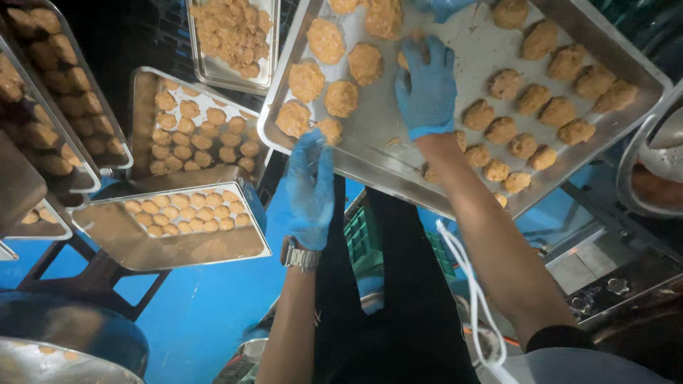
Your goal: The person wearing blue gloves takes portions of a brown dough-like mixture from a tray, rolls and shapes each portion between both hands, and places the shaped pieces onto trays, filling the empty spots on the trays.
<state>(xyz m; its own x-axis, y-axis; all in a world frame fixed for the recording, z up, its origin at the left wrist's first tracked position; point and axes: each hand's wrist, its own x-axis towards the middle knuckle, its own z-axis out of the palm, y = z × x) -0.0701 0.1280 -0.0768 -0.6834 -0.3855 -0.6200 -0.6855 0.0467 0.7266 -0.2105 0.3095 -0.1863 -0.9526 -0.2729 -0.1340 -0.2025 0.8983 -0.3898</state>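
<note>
Steel tray (398,153) bearing breaded patties (341,98)

Setting: commercial food-production kitchen. We note a large steel tray (398,153) of breaded patties (341,97) under the gloved right hand (427,89), more filled trays (142,245) racked left of the gloved left hand (310,188), and a blue floor (206,313) below them.

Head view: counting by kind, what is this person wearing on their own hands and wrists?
Blue gloves: 2, one on the left hand and one on the right hand
Wristwatch: 1, on the left wrist
Total: 3
</note>
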